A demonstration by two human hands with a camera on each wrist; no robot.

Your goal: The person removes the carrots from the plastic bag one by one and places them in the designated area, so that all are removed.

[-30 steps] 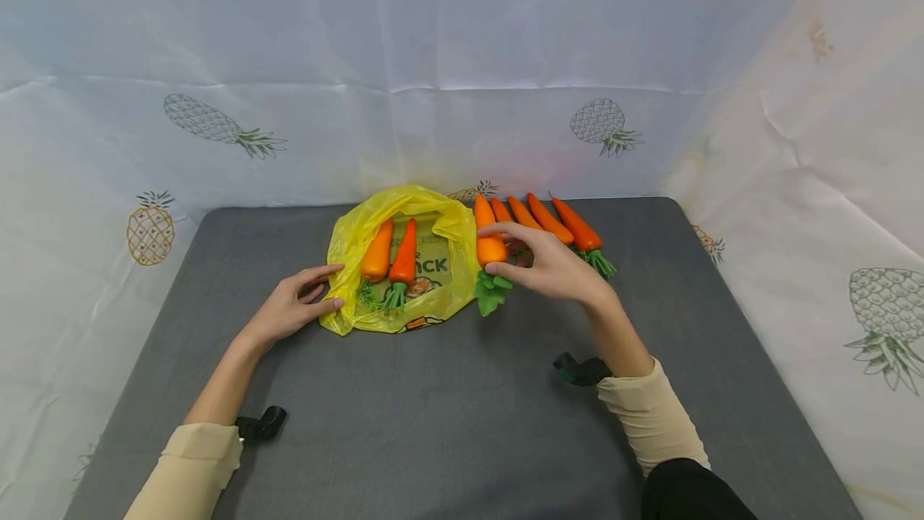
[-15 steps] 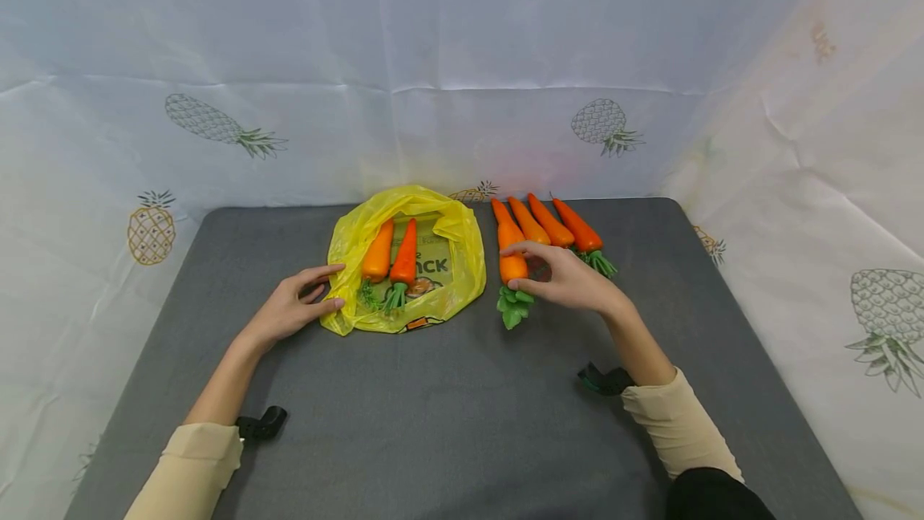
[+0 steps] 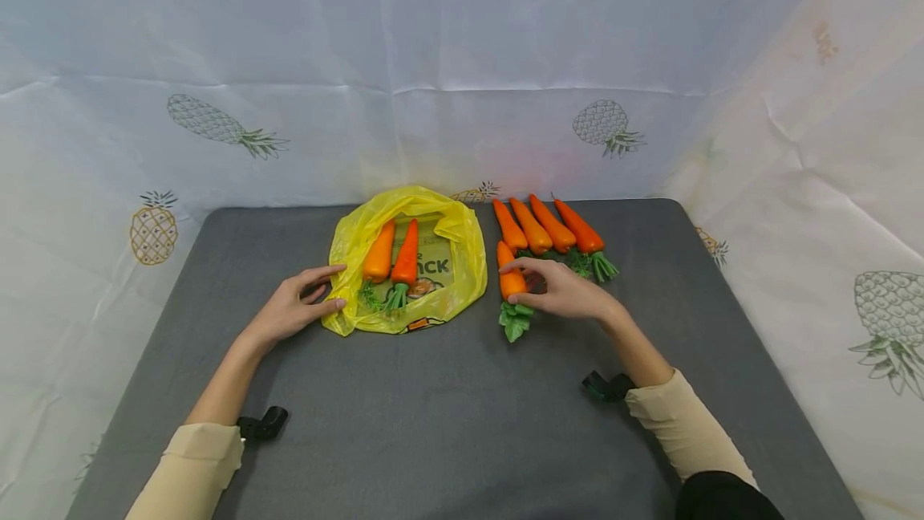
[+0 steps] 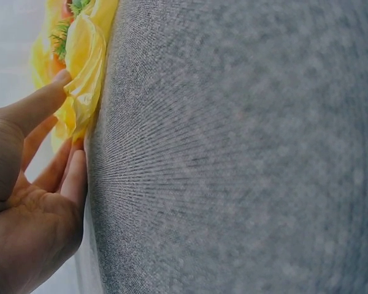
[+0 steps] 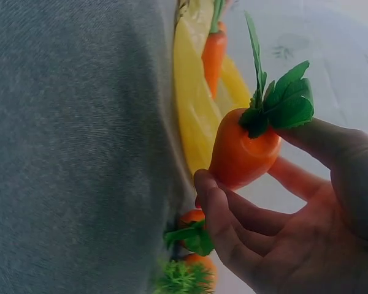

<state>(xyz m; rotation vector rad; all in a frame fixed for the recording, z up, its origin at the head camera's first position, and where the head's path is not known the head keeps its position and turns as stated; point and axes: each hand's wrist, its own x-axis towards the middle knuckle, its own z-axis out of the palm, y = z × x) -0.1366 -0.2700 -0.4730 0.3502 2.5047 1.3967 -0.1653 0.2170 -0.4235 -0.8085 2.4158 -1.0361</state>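
Observation:
My right hand (image 3: 566, 287) pinches an orange carrot (image 3: 510, 283) with a green leafy top, thumb on one side and fingers on the other. In the right wrist view, that carrot (image 5: 245, 153) shows its leaf end toward the camera. A yellow plastic bag (image 3: 469, 263) lies with its mouth spread at the middle back of the table. Inside it are two carrots, one lighter orange (image 3: 378, 253) and one redder (image 3: 406, 253). At the bag's left rim, my left hand (image 3: 292, 307) holds the plastic between thumb and fingers; the bag's folds partly hide the fingertips.
Several more carrots (image 3: 553, 229) lie side by side at the back, right of the bag, tops toward me. The grey tabletop (image 3: 433, 424) meets a white pineapple-print cloth (image 3: 433, 38) behind it.
My right hand has carried the carrot away from the bag's right edge, first rightward, then slightly toward me, clear of the row behind. The left hand and bag have stayed in place.

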